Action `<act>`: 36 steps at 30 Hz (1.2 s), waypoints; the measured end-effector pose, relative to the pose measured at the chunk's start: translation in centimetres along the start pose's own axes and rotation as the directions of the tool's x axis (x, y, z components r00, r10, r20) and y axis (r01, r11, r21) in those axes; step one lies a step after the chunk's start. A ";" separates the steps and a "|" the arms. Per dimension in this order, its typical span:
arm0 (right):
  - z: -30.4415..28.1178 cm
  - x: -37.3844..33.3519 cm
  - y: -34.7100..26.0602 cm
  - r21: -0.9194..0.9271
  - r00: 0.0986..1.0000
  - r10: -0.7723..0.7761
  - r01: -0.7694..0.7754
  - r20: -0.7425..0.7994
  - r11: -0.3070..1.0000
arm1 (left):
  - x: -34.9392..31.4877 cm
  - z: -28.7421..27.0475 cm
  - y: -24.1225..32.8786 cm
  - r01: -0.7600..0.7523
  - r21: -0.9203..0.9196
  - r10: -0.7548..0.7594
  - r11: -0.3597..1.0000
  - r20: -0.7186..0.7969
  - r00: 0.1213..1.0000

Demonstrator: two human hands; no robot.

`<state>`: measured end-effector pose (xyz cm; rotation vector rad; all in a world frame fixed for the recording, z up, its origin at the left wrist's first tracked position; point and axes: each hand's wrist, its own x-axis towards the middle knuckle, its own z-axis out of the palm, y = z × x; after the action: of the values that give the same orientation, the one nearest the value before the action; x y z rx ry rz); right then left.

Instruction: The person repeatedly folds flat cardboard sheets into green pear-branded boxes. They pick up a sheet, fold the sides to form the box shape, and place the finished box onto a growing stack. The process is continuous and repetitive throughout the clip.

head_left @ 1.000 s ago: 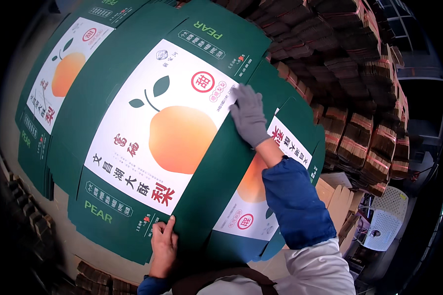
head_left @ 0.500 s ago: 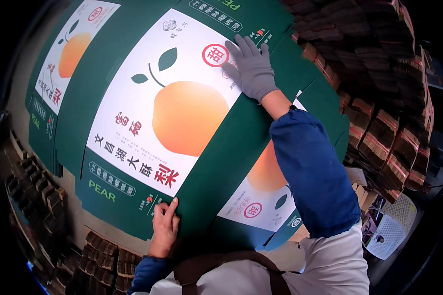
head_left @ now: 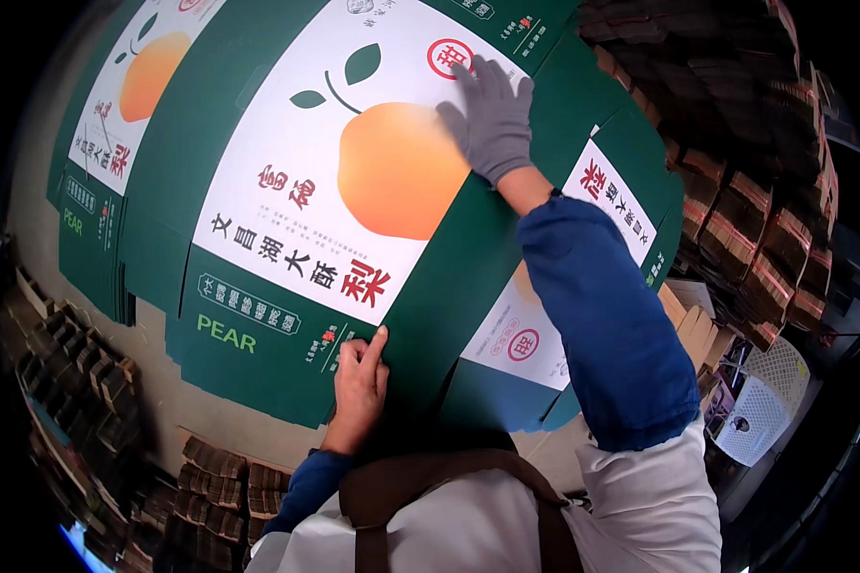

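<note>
A large flat cardboard box blank (head_left: 425, 329), dark green with white panels and orange pear pictures, fills the middle of the view. Several layered edges show at its left. My bare left hand (head_left: 358, 387) is at its near edge, closed on the cardboard, thumb stretched along a flap seam and the other fingers bent, their tips partly hidden. My right hand (head_left: 495, 119), in a grey glove, lies palm down with fingers spread over the big white panel, between the red round mark and the pear. It holds nothing.
Tall stacks of bundled brown cardboard (head_left: 736, 239) stand along the right. More brown bundles (head_left: 210, 487) sit on the floor at the near left, with others (head_left: 76, 363) farther left. White plastic baskets (head_left: 755, 420) are at the lower right, beside an open carton (head_left: 688, 306).
The printed blank has shifted away from me and to the right, my left hand moving along with it. My right hand now rests lower on the panel, nearer the pear.
</note>
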<state>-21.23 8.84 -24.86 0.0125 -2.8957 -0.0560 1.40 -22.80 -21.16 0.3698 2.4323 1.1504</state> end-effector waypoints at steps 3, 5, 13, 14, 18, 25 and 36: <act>-2.9 -4.6 -8.3 0.147 0.978 -0.127 0.103 0.167 0.984 | -0.2 -0.3 -0.6 0.015 -0.015 -0.014 1.000 0.025 1.000; -2.5 -5.3 -8.4 0.106 0.984 -0.126 0.113 0.129 0.988 | -0.5 -0.2 -1.2 0.026 -0.020 -0.025 0.999 0.053 0.998; -4.3 -7.7 -13.0 -0.031 0.994 -0.007 0.011 0.112 0.999 | -0.4 -1.3 -0.8 -0.071 -0.065 0.073 0.995 0.031 0.997; -5.4 -9.0 -16.0 0.035 0.975 -0.094 0.088 0.202 0.995 | -0.3 -1.3 -1.3 -0.073 -0.045 0.075 0.996 0.027 0.997; -5.1 -11.5 -18.6 0.174 0.979 -0.138 0.110 0.153 0.979 | -0.3 -0.9 -1.6 -0.092 -0.096 0.097 0.991 0.044 0.994; -7.4 -11.8 -20.2 0.133 0.971 -0.062 0.032 0.230 0.991 | 1.5 -11.7 -4.9 -0.040 -0.130 0.016 0.991 -0.182 0.983; -7.2 -14.8 -24.2 0.189 0.957 -0.162 0.117 0.240 0.975 | 3.4 -35.2 -40.7 0.395 -0.686 -0.791 0.611 -0.510 0.337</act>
<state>-5.06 -15.38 -22.38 0.2608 -3.1418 0.1837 -20.87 -70.22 -33.82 -1.4533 2.3512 1.6071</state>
